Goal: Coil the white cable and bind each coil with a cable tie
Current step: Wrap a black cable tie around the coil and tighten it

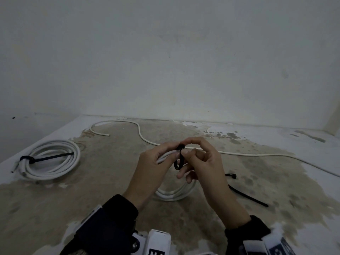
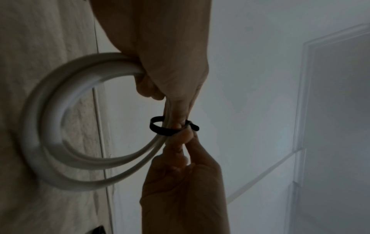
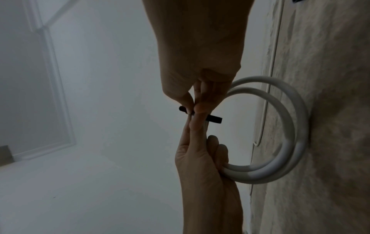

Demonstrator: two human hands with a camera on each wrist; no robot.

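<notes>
Holding one coil (image 1: 174,194); two loose ties (image 1: 246,196); one bound coil (image 1: 53,161).

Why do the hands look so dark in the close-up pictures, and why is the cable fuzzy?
Left wrist view: the left hand is dim against the bright pale wall, and the near side of the white cable coil is blurred. Right wrist view: the right hand is dark too, while the black cable tie stays fairly sharp. Head view: dim, even light, and the floor edge bends.
</notes>
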